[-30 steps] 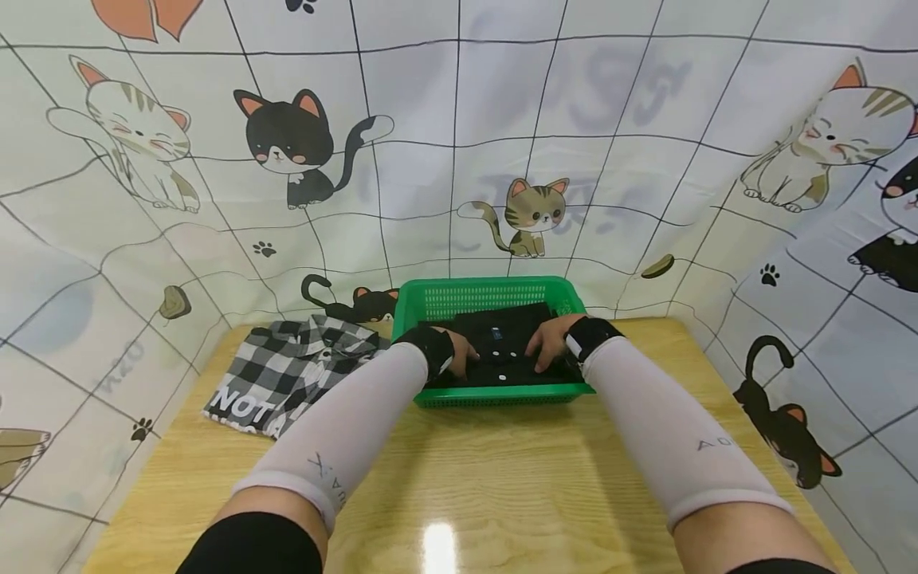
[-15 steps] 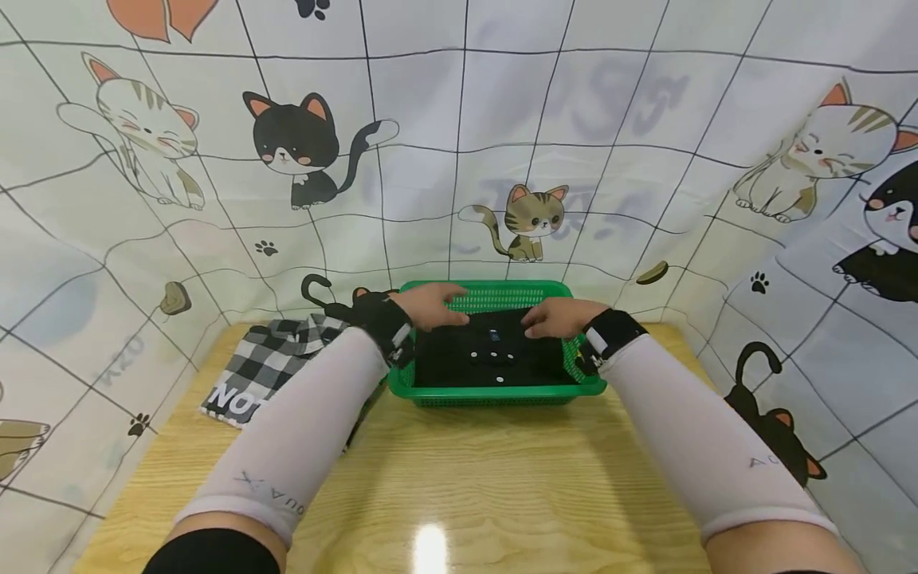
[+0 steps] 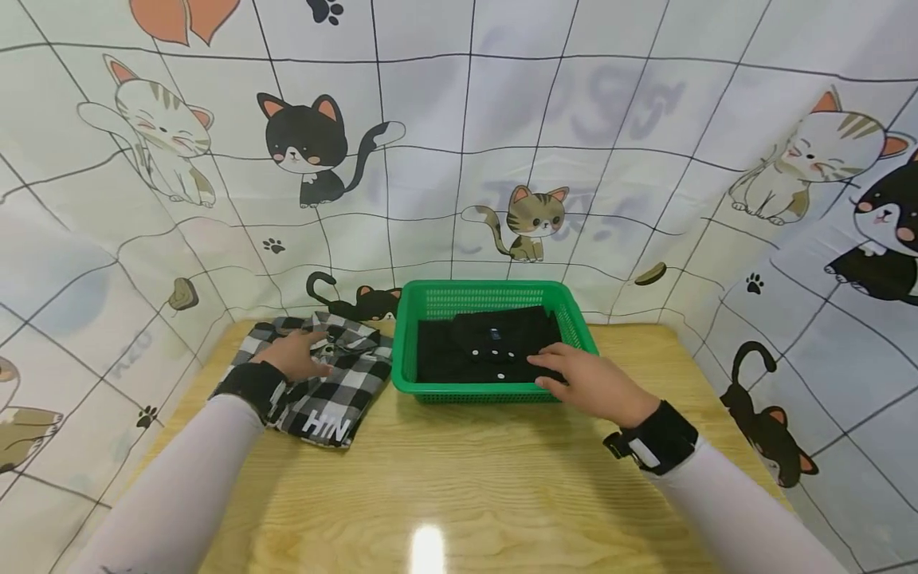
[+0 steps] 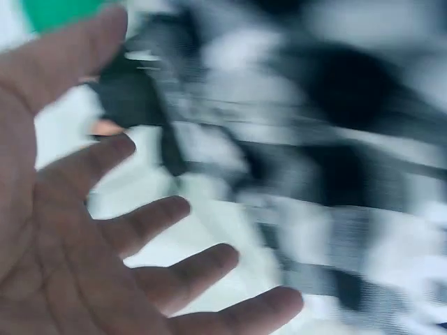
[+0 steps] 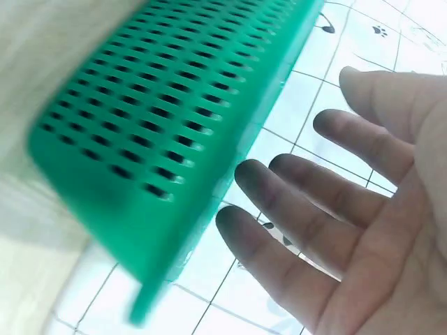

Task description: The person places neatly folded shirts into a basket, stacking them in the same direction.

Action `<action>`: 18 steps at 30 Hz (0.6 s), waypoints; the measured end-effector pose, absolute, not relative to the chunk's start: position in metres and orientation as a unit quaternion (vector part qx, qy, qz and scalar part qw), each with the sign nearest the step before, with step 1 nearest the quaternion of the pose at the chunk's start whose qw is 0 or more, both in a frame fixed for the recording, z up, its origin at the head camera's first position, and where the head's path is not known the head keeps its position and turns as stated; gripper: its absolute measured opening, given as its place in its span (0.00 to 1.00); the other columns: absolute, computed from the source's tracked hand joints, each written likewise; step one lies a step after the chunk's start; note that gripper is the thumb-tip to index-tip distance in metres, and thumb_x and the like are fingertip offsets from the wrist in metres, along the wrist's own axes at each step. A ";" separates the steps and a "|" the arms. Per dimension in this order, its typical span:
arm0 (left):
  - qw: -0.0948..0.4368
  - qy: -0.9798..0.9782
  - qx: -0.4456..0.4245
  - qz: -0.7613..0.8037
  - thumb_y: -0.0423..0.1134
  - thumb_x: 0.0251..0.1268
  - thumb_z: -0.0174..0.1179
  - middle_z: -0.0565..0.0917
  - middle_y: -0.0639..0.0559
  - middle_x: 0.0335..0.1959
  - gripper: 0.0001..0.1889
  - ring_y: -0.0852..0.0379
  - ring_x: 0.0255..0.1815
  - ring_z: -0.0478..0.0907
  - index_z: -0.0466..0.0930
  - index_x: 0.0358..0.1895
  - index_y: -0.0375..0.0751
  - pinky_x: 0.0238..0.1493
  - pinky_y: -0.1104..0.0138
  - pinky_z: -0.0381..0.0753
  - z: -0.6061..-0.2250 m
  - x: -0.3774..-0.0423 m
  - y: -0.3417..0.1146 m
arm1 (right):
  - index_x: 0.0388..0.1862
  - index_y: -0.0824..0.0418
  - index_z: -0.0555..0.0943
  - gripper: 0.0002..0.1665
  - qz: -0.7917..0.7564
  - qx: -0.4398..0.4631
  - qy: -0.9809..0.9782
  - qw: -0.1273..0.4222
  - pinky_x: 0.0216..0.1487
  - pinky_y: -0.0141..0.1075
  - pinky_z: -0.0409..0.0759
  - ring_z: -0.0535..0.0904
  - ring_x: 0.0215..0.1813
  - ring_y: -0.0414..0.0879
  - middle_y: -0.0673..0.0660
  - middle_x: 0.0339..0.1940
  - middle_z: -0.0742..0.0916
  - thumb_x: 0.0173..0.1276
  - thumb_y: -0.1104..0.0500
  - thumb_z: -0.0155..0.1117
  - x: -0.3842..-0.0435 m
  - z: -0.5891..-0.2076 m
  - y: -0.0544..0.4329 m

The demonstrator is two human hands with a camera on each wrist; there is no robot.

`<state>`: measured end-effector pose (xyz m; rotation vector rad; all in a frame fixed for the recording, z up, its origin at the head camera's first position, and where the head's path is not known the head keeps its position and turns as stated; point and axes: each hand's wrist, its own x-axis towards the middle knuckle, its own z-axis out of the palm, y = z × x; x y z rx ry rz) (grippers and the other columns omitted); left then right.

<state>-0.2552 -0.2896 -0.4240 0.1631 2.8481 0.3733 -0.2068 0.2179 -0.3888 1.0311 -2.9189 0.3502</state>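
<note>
Black clothing (image 3: 488, 344) lies in the green basket (image 3: 469, 389), a checked shirt (image 3: 350, 381) left of it on the table (image 3: 466, 470). The left hand (image 3: 292, 356) is over the shirt, the right hand (image 3: 597, 386) by the basket, both gripping nothing.

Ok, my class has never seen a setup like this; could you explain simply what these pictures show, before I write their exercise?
There is no machine here: a person works with two bare hands. The wide view comes from a camera on the person's head, looking forward and down. The two close-ups come from cameras on the wrists, one for each hand.

On the table stands a green basket with a folded black garment inside. Beside it lies a black-and-white checked shirt.

The left hand is open over the shirt, and the right hand is open at the basket's near right corner. Neither grips anything; whether the left one touches the cloth is unclear.
</note>
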 end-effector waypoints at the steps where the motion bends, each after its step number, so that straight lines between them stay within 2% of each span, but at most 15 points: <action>1: 0.138 0.983 0.050 0.113 0.62 0.65 0.68 0.54 0.20 0.79 0.49 0.11 0.72 0.57 0.58 0.82 0.42 0.61 0.25 0.70 -0.435 -0.255 -0.298 | 0.68 0.59 0.82 0.25 0.103 0.330 -0.938 0.033 0.49 0.45 0.87 0.86 0.57 0.55 0.63 0.63 0.85 0.75 0.54 0.67 -0.202 -0.393 0.219; 4: 0.146 0.984 0.042 0.093 0.68 0.58 0.70 0.54 0.22 0.80 0.54 0.08 0.72 0.53 0.59 0.82 0.44 0.61 0.22 0.67 -0.462 -0.255 -0.316 | 0.62 0.59 0.86 0.22 0.088 0.332 -0.935 0.088 0.44 0.43 0.88 0.88 0.51 0.52 0.59 0.56 0.88 0.71 0.56 0.72 -0.193 -0.405 0.222; 7: 0.152 0.983 0.030 0.095 0.69 0.56 0.71 0.55 0.24 0.80 0.55 0.09 0.74 0.50 0.60 0.82 0.44 0.61 0.20 0.65 -0.474 -0.255 -0.322 | 0.57 0.59 0.88 0.18 0.086 0.336 -0.930 0.123 0.43 0.42 0.88 0.88 0.48 0.49 0.55 0.49 0.89 0.69 0.57 0.74 -0.192 -0.412 0.225; 13: 0.155 0.984 0.029 0.086 0.73 0.55 0.69 0.58 0.27 0.80 0.55 0.11 0.74 0.53 0.63 0.81 0.45 0.61 0.22 0.67 -0.483 -0.255 -0.320 | 0.49 0.58 0.91 0.13 0.087 0.332 -0.930 0.134 0.39 0.38 0.87 0.88 0.43 0.46 0.52 0.43 0.89 0.65 0.60 0.77 -0.191 -0.418 0.228; 18: 0.157 0.984 0.015 0.078 0.75 0.50 0.69 0.58 0.27 0.79 0.58 0.11 0.73 0.55 0.63 0.81 0.46 0.59 0.22 0.69 -0.484 -0.255 -0.322 | 0.47 0.58 0.91 0.12 0.083 0.328 -0.931 0.140 0.38 0.38 0.87 0.88 0.42 0.46 0.52 0.42 0.89 0.65 0.60 0.77 -0.192 -0.420 0.227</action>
